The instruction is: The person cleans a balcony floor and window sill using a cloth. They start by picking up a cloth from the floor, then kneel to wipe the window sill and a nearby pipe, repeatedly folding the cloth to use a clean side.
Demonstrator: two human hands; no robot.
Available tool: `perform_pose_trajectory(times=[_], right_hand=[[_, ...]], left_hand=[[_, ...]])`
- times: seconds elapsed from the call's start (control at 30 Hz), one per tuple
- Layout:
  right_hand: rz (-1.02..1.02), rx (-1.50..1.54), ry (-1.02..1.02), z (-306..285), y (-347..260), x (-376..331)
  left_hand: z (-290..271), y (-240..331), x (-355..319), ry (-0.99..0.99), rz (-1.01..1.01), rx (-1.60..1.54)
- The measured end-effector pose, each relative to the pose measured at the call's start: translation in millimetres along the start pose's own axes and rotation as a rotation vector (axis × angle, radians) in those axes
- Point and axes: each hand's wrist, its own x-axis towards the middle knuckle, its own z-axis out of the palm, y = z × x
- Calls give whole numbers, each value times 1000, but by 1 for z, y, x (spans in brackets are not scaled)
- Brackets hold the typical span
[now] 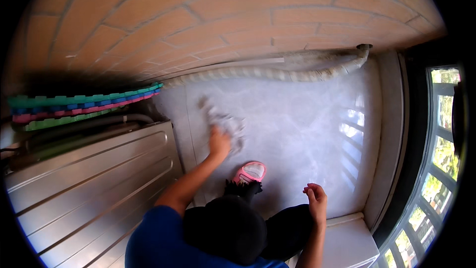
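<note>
With my left arm stretched forward, my left hand (219, 143) presses a crumpled greyish-white cloth (232, 126) against the pale grey floor (292, 119). Motion smears both the cloth and the fingers, and part of the grip is hidden. My right hand (316, 201) hangs above my right knee, apart from the floor. Its fingers are curled in toward the thumb, and nothing shows in them. A pink shoe (252, 170) of mine stands on the floor a little behind the cloth.
A wrapped hose (248, 73) runs along the foot of the brick wall (238, 20). To the left are a ribbed metal panel (99, 178) and stacked coloured foam mats (84, 103). At right are a barred window (441, 154) and a white box-like block (347, 243).
</note>
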Motion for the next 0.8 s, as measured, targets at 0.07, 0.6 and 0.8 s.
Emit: perform_pose_trajectory(times=[0.07, 0.6, 0.8], right_hand=[[28, -40, 7, -3, -7, -8], [41, -56, 32, -9, -6, -20], [1, -111, -25, -2, -4, -9]], left_hand=[[22, 97, 8, -189, 276, -27], [-30, 125, -42, -455, 349, -416], [-89, -75, 37, 113, -225, -32]])
